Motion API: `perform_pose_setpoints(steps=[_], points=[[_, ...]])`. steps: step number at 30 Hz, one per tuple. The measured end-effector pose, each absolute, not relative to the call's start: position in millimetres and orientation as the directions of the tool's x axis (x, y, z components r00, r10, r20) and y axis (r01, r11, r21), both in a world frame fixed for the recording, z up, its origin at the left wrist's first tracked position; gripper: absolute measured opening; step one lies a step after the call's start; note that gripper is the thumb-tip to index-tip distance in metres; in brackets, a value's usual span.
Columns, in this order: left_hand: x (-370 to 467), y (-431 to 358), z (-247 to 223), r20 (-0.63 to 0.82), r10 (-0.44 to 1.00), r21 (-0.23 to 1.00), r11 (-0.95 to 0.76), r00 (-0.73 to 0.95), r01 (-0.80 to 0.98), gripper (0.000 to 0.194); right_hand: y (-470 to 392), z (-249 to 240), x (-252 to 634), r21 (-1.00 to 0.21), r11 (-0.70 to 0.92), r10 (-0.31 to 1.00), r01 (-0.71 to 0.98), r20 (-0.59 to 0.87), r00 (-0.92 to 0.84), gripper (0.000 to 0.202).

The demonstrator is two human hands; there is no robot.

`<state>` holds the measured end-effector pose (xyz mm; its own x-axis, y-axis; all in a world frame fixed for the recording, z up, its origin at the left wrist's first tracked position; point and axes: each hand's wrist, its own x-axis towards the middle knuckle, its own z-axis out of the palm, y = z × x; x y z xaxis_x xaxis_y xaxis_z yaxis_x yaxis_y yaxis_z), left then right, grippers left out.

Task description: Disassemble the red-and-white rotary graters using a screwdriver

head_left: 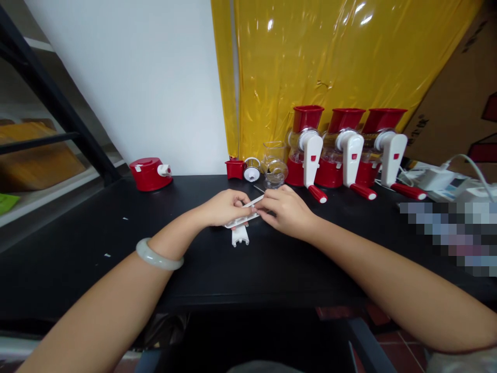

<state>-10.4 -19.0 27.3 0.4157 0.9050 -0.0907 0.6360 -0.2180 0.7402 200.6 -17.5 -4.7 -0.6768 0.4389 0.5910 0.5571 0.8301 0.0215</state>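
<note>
Both hands are closed on a long, hollow white plastic crank arm (pixel 237 221), held tilted just above the black table. My left hand (pixel 225 208) grips its lower left end, thumb on top and fingers beneath. On the upper right end, the fingertips of my right hand (pixel 285 211) are pinched together; whether they also hold something small cannot be made out. A thin metal rod (pixel 259 189) sticks out near the right fingers, partly hidden. Below the crank arm, a small white plastic bracket (pixel 240 235) shows near the left fingers.
Several red-and-white rotary graters (pixel 310 150) stand at the back right. Behind my hands are a red hopper (pixel 235 169), a grater drum (pixel 252 170) and a clear housing (pixel 275 166). A red base (pixel 150 174) sits back left. White electrical gear (pixel 433 177) with a cable lies far right.
</note>
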Motion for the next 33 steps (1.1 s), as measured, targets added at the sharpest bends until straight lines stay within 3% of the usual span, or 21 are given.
perform_pose_setpoints(steps=[11, 18, 24, 33], points=[[-8.9, -22.6, 30.1, -0.126, 0.893, 0.763, -0.191, 0.432, 0.617, 0.026, -14.9, -5.1, 199.1, 0.035, 0.842, 0.412, 0.538, 0.602, -0.684, 0.014], [-10.7, -16.4, 24.9, -0.065, 0.914, 0.696, -0.246, 0.401, 0.675, 0.023, -18.4, -4.1, 197.5, 0.018, 0.845, 0.424, 0.535, 0.589, -0.688, 0.01], [-13.8, -13.8, 23.0, 0.029, 0.949, 0.579, -0.272, 0.314, 0.768, 0.025, -15.9, -4.1, 198.4, -0.021, 0.784, 0.539, 0.62, 0.52, -0.663, 0.006], [-13.6, -15.0, 22.3, 0.051, 0.936, 0.547, -0.319, 0.35, 0.774, 0.028, -9.3, -9.6, 198.7, -0.079, 0.744, 0.621, 0.663, 0.448, -0.644, 0.004]])
